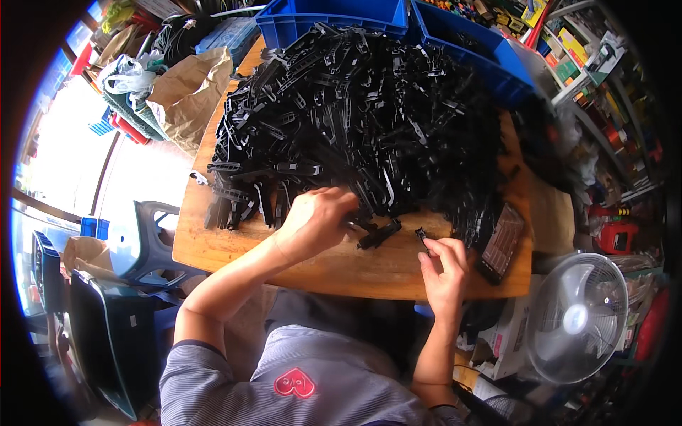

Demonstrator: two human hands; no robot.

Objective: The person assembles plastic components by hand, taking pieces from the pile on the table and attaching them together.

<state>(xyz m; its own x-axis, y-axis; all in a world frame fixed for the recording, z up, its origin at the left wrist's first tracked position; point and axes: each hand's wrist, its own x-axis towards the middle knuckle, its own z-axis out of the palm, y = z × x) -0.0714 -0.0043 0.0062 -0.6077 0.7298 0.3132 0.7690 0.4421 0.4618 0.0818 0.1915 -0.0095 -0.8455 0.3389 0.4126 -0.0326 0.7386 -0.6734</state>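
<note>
A large heap of black plastic parts (pixel 334 106), many long and narrow, covers most of the wooden table (pixel 284 263). At the heap's front edge is my left hand (pixel 318 221), its fingers curled downward and closed. What lies in its fingertips is hidden and slightly blurred. Just right of those fingertips a loose black plastic part (pixel 379 233) rests on the wood. My right hand (pixel 446 273) is above the table's front edge, thumb and fingers pinched on a small black plastic piece (pixel 422 234) that points up and away from me.
Blue plastic bins (pixel 334 27) stand behind the heap. A dark flat rectangular tray-like piece (pixel 501 245) lies at the table's right. An electric fan (pixel 577 318) stands to the right, a plastic chair (pixel 145 241) to the left. Beyond the left edge is a brown paper bag (pixel 190 96).
</note>
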